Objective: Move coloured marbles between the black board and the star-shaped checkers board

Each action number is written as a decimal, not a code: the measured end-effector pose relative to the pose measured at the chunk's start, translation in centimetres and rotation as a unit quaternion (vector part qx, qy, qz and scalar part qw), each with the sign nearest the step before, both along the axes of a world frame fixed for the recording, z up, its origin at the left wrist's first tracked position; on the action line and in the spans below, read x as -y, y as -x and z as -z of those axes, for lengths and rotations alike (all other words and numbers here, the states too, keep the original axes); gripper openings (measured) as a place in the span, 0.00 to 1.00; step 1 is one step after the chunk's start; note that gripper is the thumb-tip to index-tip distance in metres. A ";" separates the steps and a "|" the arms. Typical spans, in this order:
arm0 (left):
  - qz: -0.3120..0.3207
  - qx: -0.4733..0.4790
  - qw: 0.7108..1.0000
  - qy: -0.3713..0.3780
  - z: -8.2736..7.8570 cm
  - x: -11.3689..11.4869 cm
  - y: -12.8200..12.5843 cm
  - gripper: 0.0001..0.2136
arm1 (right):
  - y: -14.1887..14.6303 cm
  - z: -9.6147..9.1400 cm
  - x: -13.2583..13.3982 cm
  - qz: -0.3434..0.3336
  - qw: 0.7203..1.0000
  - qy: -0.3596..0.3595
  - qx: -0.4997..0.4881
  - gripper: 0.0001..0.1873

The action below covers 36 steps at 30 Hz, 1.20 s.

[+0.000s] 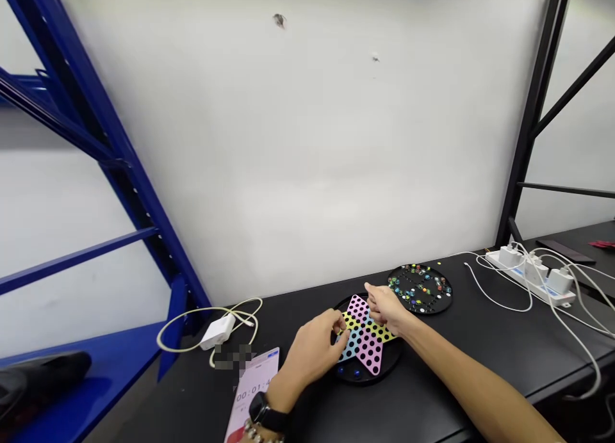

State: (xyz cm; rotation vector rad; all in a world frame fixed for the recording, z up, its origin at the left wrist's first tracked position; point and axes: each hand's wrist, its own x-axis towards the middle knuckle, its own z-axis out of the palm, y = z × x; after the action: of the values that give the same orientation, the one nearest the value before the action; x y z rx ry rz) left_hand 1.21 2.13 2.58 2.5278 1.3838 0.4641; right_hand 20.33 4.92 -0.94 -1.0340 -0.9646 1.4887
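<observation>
A star-shaped Chinese checkers board (369,350), with pink, yellow and light blue points full of dark holes, lies over a round black tray (365,380). My left hand (314,342) has its thumb and fingers curled around the left side of the star. My right hand (387,307) is closed over the upper right of the star, its thumb side raised toward the wall; what its fingertips hold is hidden. Below the star, blue marbles (357,372) show in the tray.
Behind my right hand, a second round black tray (435,308) holds many coloured marbles. A phone (257,379) with a timer lies beside my left forearm. A white charger (217,331) with a looped cable is at the left, and a power strip (528,280) with trailing cables at the right.
</observation>
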 end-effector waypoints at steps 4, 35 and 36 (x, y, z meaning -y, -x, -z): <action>0.082 -0.049 0.988 0.124 -0.2 0.4 0.4 0.10 | -0.9 0.3 -0.6 0.021 1.000 0.005 0.010 0.27; 0.148 -0.070 0.973 0.164 -1.1 2.4 -0.4 0.09 | -0.6 0.7 -0.4 -0.023 0.999 0.020 0.021 0.22; 0.151 -0.071 0.971 0.169 -1.1 2.4 -0.4 0.09 | -0.5 0.8 -0.4 -0.025 0.999 0.019 0.021 0.22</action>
State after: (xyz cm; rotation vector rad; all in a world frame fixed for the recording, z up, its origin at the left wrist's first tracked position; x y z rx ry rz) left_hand 1.59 -0.29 3.71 2.4560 0.9904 -0.0109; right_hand 20.87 5.32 -1.69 -1.0786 -1.0016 1.5376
